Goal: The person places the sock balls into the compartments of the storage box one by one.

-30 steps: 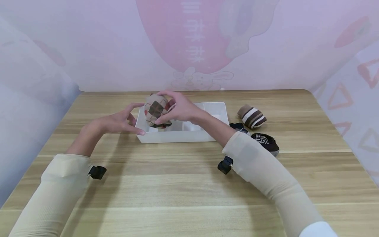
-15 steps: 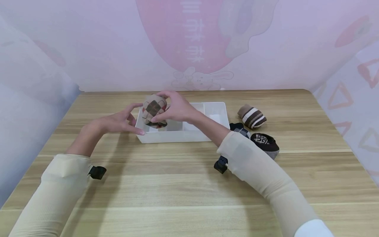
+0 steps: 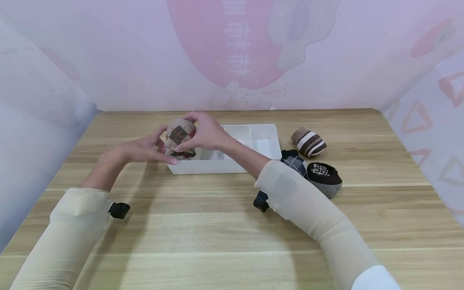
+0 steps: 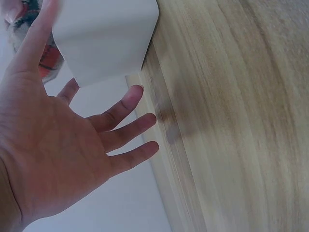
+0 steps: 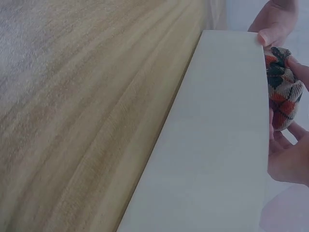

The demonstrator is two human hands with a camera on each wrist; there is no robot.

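Note:
My right hand [image 3: 198, 136] grips a rolled sock ball [image 3: 180, 137] with a tan, brown and red diamond pattern, holding it over the left end of a white divided box [image 3: 253, 133]. In the right wrist view the sock ball [image 5: 281, 89] shows just past the box wall [image 5: 217, 145], with my curled fingers [image 5: 289, 162] around it. My left hand [image 3: 159, 147] is open with its fingers spread, right beside the ball, and its thumb lies at the box's front left corner. The left wrist view shows the bare palm [image 4: 53, 145] and that box corner [image 4: 106, 38].
Three more rolled sock balls lie on the wooden table to the right of the box: a brown and white striped one [image 3: 308, 142], a dark diamond-patterned one [image 3: 294, 161] and a brown one with a white pattern [image 3: 325, 174]. Pale walls enclose the table at the back and sides.
My right hand has carried the sock ball leftward and a little lower, toward the box's left end and my left hand. The left hand has stayed put.

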